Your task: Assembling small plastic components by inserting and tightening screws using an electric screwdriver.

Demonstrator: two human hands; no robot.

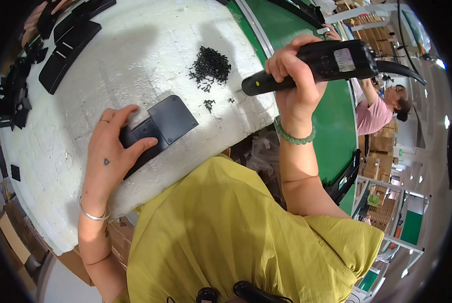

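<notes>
My left hand [107,149] grips a dark flat plastic part [173,119] near the table's front edge. Its thumb lies across the part and its fingers curl over the far side. The part has a rounded corner, a stepped section and small holes near its corners. Raised to the right, my right hand [297,76] is wrapped around a black electric screwdriver [337,60], whose cord runs off to the right. The narrow end points left, apart from the part; no bit can be made out. Beyond the part lies a heap of small black screws [210,65], with a little cluster of screws [209,105] nearer me.
The table has a white, wrapped-looking cover [130,55]. Black plastic parts [66,58] are piled at its far left, where another person's hands [34,22] show. A green conveyor [332,136] runs along the right. Beyond it are a person in pink [375,113] and stacked cartons [382,141].
</notes>
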